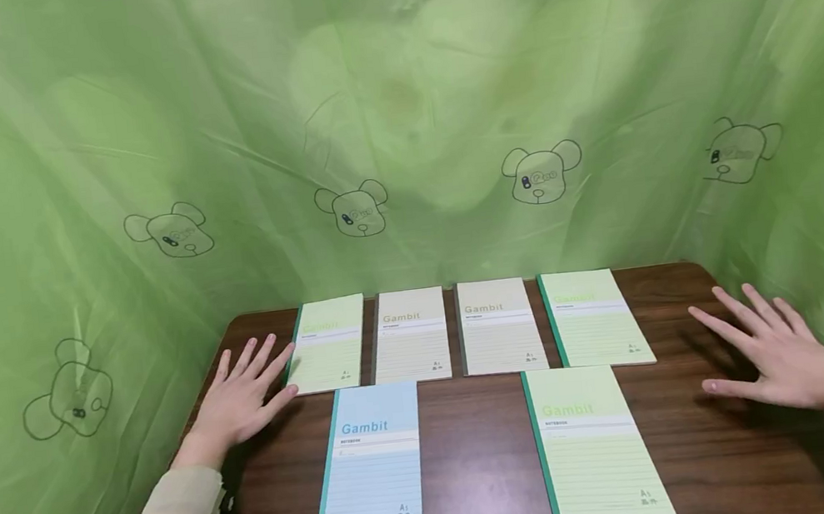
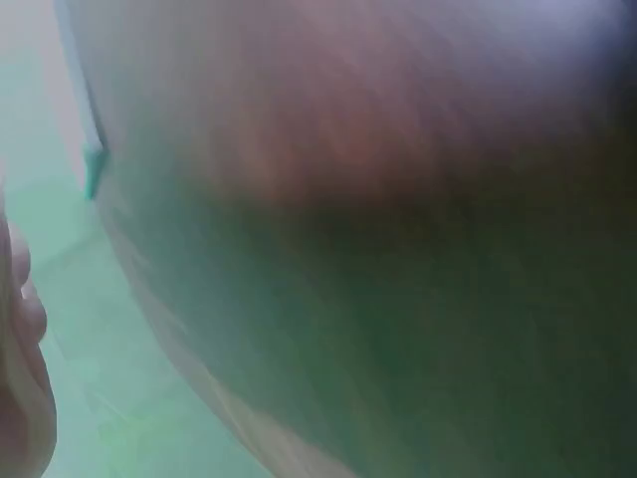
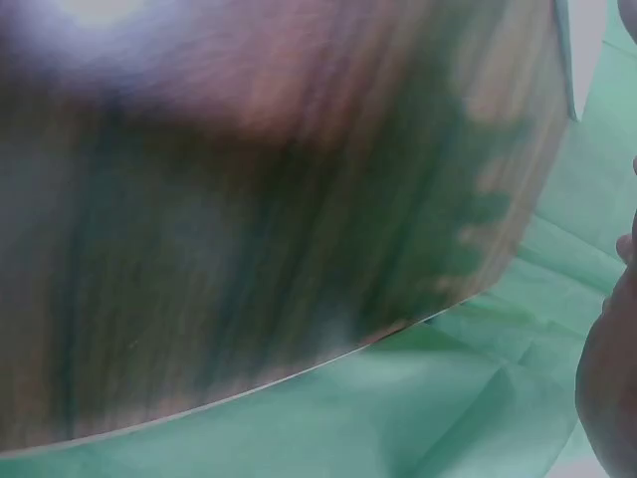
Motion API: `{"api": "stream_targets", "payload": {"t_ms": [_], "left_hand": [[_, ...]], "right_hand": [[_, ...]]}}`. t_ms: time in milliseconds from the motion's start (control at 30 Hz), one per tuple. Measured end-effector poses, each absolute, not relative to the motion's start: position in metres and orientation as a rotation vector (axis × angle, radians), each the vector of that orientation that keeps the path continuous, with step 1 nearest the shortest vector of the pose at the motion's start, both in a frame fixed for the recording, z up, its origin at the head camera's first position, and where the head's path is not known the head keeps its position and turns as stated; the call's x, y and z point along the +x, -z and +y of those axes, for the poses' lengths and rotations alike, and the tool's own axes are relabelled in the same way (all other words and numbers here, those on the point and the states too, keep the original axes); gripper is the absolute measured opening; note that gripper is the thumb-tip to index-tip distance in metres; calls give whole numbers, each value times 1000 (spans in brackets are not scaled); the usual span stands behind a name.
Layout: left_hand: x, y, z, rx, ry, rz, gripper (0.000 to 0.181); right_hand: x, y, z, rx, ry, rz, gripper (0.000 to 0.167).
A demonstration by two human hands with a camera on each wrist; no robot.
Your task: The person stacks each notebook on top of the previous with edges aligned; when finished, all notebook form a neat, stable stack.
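Several A5 Gambit notebooks lie flat on a dark wooden table. Four-across at the back run a green notebook [image 1: 330,358], a grey notebook [image 1: 412,349], a second grey notebook [image 1: 499,340] and another green notebook [image 1: 599,334]. In front lie a blue notebook [image 1: 372,479] on the left and a green notebook [image 1: 601,463] on the right. My left hand [image 1: 241,396], fingers spread, is beside the back left green notebook, its fingertips at that cover's edge; contact cannot be told. Over the table's right side, my right hand [image 1: 777,357] has its fingers spread and holds nothing.
The wooden table [image 1: 478,451] has rounded back corners. A green curtain [image 1: 398,124] printed with bear heads hangs behind it and on both sides. In the right wrist view the table edge [image 3: 299,373] borders the green cloth [image 3: 398,428].
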State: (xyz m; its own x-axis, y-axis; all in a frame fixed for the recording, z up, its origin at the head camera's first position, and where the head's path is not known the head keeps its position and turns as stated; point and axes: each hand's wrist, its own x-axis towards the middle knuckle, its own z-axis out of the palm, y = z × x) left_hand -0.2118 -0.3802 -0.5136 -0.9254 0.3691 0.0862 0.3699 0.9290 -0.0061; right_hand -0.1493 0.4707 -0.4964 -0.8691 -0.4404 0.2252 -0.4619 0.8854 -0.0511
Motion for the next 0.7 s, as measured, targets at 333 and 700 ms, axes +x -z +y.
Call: {"api": "stream_targets", "payload": {"t_ms": [333, 700], "left_hand": [[-235, 505, -303, -618, 45, -2974, 78], [-258, 503, -162, -763, 422, -3003, 81]], "right_hand": [[-168, 501, 451, 568, -274, -2929, 130], [-188, 503, 437, 287, -648, -3015, 114]]}}
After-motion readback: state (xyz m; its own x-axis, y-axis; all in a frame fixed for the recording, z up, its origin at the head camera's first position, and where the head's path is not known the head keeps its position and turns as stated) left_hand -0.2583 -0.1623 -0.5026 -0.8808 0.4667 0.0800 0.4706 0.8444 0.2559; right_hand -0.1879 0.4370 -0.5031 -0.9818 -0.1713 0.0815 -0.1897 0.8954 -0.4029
